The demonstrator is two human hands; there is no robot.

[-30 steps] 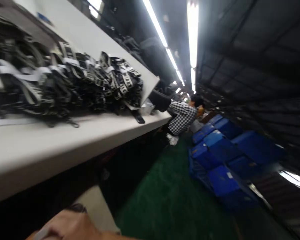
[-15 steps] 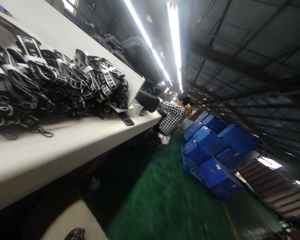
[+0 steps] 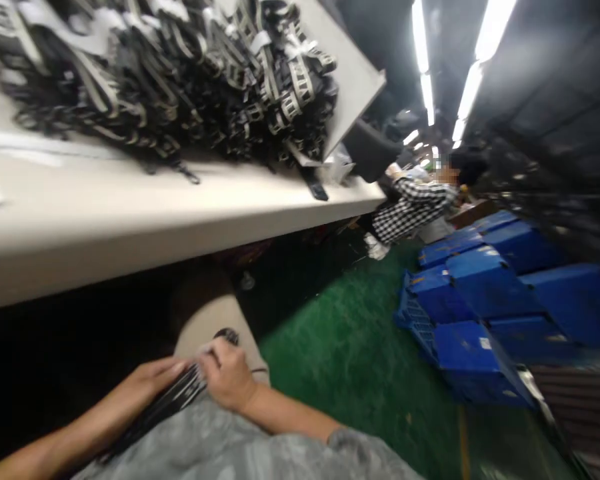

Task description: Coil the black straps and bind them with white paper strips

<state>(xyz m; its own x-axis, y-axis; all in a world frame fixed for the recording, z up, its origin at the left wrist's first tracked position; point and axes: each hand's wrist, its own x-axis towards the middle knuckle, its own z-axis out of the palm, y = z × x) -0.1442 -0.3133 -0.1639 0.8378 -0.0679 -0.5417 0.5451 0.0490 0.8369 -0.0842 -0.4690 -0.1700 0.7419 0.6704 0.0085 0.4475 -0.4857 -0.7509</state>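
Observation:
Low over my lap, my right hand [image 3: 229, 375] is closed around a black strap with white markings [image 3: 193, 390]. A dark looped end of it sticks out past my fingers. My left hand [image 3: 161, 372] meets it from the other side, fingers pinched on the strap close to my right hand. A pale band seems to lie between the hands, but blur hides its detail. On the white table [image 3: 145, 207] above my hands lies a long heap of similar black straps with white lettering [image 3: 260, 80], bundled with white ties; a metal-looking clip hangs from the heap.
A white board [image 3: 355, 87] stands behind the heap. Farther along the table sits a person in a checked shirt [image 3: 410, 207]. Stacked blue bins [image 3: 485, 280] stand at the right on the green floor [image 3: 330, 347]. My knee in beige [image 3: 215, 317] is under the table edge.
The view has tilted down, so the table and heap appear higher and further right. Both my hands and the strap between them have come into view.

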